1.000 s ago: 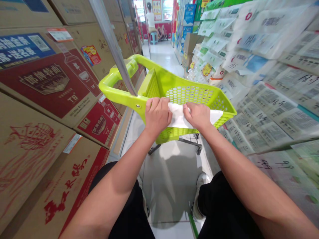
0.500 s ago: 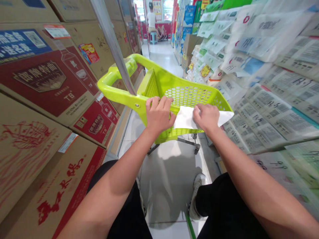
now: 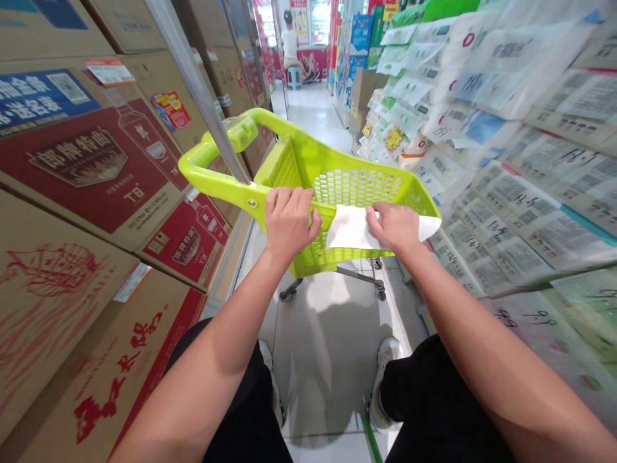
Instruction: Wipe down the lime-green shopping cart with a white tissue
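Note:
A lime green shopping basket cart [image 3: 351, 186] on wheels stands in the aisle in front of me. My left hand [image 3: 288, 218] is curled over its near rim, fingers wrapped on the plastic edge. My right hand [image 3: 394, 226] presses a white cloth [image 3: 349, 228] against the same rim, fingers closed on the cloth. The cloth's far end sticks out past my right hand toward the basket's right corner. A grey metal pole [image 3: 195, 83] rises from the green handle [image 3: 216, 170] on the left.
Stacked cardboard cartons [image 3: 91, 161] with red print line the left side. Shelves of white packaged goods [image 3: 506, 128] fill the right. The narrow white tiled aisle [image 3: 332, 341] runs ahead; far off a person [image 3: 289, 45] sits on a blue stool.
The two hands have come apart: my left hand left the cloth and took the rim. My right hand slid the cloth rightward along the rim. The cart shifted slightly left.

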A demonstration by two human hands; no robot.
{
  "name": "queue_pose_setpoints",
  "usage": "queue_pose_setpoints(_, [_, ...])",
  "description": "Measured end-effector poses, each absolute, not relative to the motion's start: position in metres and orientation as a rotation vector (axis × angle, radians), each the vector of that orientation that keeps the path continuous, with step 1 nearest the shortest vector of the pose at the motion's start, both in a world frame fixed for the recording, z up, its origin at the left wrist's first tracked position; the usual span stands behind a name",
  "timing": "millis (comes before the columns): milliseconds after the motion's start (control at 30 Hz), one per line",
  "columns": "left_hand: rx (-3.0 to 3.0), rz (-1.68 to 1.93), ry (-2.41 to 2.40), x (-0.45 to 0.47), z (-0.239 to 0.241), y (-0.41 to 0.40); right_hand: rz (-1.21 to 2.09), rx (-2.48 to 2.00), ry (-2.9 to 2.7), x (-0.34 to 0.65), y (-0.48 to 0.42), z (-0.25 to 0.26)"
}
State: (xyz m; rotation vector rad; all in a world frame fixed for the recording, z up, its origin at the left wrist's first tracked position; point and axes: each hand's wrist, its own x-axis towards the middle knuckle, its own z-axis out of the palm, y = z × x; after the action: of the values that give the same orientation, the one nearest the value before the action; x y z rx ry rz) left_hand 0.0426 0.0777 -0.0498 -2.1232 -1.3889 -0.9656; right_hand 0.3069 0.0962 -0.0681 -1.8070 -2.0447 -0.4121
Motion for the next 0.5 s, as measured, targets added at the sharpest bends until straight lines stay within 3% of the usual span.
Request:
queue_pose_setpoints(233, [-2.142,-0.973,-1.369,0.056,-0.053,0.075,-0.479,-1.960,-1.875,0.351,0.103,-0.079])
queue_pose_setpoints(500, [-2.264,-0.942,-1.315,0.068,-0.051,0.067,-0.304,-1.585,-2.028,0.245,0.087,-0.059])
